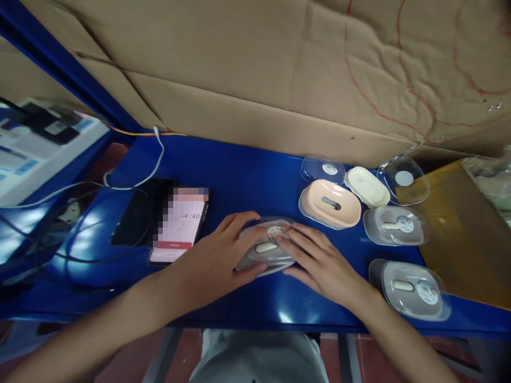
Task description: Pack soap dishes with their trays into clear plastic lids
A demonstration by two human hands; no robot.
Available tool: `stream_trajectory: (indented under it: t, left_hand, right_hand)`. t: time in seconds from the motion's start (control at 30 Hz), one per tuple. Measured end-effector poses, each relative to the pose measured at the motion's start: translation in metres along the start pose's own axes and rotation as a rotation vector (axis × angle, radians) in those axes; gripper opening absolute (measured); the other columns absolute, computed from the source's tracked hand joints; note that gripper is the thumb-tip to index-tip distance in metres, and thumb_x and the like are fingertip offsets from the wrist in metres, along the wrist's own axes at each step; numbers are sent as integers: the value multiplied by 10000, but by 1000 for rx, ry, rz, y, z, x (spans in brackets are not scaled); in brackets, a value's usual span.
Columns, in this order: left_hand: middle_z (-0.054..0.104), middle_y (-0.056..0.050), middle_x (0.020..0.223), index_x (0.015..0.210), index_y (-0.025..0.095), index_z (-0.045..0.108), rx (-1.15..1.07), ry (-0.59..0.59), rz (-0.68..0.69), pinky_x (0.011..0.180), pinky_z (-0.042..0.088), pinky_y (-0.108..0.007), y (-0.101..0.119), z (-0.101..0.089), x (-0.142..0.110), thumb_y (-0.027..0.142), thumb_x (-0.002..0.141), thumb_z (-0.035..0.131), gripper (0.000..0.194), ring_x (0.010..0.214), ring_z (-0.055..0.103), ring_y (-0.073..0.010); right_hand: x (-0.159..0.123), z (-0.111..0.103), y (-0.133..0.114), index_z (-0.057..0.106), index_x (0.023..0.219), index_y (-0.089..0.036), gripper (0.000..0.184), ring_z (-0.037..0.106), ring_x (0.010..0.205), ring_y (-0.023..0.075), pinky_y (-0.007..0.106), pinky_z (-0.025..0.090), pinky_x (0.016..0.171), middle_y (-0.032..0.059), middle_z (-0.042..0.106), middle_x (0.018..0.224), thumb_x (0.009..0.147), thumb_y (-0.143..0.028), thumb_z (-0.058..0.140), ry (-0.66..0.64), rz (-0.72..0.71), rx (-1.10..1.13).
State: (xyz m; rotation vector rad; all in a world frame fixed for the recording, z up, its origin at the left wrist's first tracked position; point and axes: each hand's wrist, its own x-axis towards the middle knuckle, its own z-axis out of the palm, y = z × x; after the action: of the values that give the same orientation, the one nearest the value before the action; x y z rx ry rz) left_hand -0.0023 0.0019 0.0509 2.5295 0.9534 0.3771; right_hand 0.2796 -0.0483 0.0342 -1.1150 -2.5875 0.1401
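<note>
A grey soap dish [261, 258] with a clear lid sits on the blue table in front of me, and a round sticker [277, 232] shows on its lid. Around its left side my left hand [229, 247] is closed, fingers along the far edge and thumb at the near edge. My right hand [319, 260] grips the right side, its fingertips over the lid by the sticker and its thumb near the front edge. Part of the dish is hidden under the fingers. A pale insert shows through the lid's middle.
On the right are a peach soap dish [337, 205], a cream dish [367, 186], two loose clear lids [315, 169] and two lidded grey dishes [395, 226]. A brown box [459, 234] borders them. A phone [179, 226] and cables [91, 260] lie left; cardboard [239, 69] stands behind.
</note>
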Motion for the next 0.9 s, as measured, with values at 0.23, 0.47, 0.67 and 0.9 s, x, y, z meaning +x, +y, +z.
stream_trajectory:
  t: [0.23, 0.47, 0.67, 0.9]
  left_hand:
    - [423, -181, 1649, 1559, 301, 390, -18, -59, 23, 1148, 569, -608, -1, 1, -7, 239, 887, 855, 819, 1498, 521, -414]
    - [381, -236, 1691, 1549, 220, 395, -1, 58, 113, 1176, 550, -596, -2, 13, 7, 97, 1011, 593, 586, 1546, 486, -397]
    - [399, -204, 1649, 1558, 240, 397, -98, 104, 89, 1240, 496, -577, -8, 16, 15, 161, 974, 723, 673, 1551, 467, -372]
    - [388, -154, 1687, 1640, 332, 324, -258, 69, -97, 1260, 456, -591, -19, 29, 20, 355, 932, 841, 877, 1566, 445, -368]
  right_hand:
    - [-4, 2, 1, 495, 1623, -224, 573, 463, 1561, 285, 522, 507, 1241, 81, 581, 1629, 1061, -141, 572, -19, -10, 49]
    - [-5, 2, 9, 592, 1494, -245, 452, 539, 1506, 275, 590, 420, 1303, 113, 657, 1507, 1051, -258, 677, 131, 98, 193]
    - [-3, 9, 8, 631, 1445, -255, 408, 465, 1572, 272, 593, 382, 1320, 98, 632, 1556, 1067, -114, 573, 117, 73, 130]
    - [-1, 15, 9, 460, 1641, -288, 600, 489, 1556, 289, 617, 376, 1313, 102, 604, 1597, 1073, -108, 530, 130, 103, 40]
